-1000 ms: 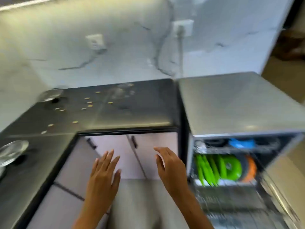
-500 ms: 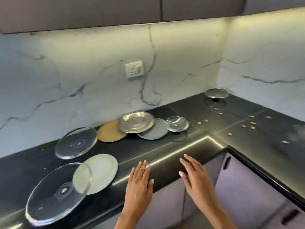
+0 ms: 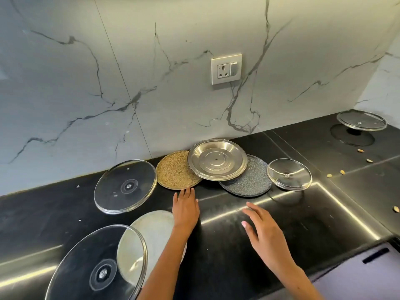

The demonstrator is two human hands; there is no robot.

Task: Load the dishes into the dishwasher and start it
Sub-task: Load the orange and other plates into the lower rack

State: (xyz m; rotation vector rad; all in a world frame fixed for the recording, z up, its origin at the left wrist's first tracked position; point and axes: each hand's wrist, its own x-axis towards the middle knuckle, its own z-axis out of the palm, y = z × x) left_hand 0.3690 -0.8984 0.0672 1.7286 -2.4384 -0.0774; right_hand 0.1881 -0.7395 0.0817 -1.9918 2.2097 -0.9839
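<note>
Dishes lie on the black counter [image 3: 303,224]. A steel plate [image 3: 217,162] rests partly on a gold speckled plate [image 3: 175,171] and a grey speckled plate [image 3: 249,182]. My left hand [image 3: 186,207] is flat and open, fingertips at the gold plate's near edge. My right hand [image 3: 263,232] hovers open over bare counter, holding nothing. A pale plate [image 3: 155,234] lies under my left forearm. Glass lids lie around: one large lid [image 3: 125,186] left, another big lid [image 3: 95,265] near left, a small lid [image 3: 289,174] right. The dishwasher is out of view.
A fourth glass lid [image 3: 361,120] sits on a black knob in the far right corner. Small seeds [image 3: 342,172] are scattered on the counter's right part. A wall socket [image 3: 226,69] is on the marble backsplash. Pale cabinet fronts [image 3: 368,271] run below the counter at lower right.
The view has swung from the open dishwasher left to the counter with dishes. Both hands have moved forward over the counter; my left hand now reaches the gold plate's edge.
</note>
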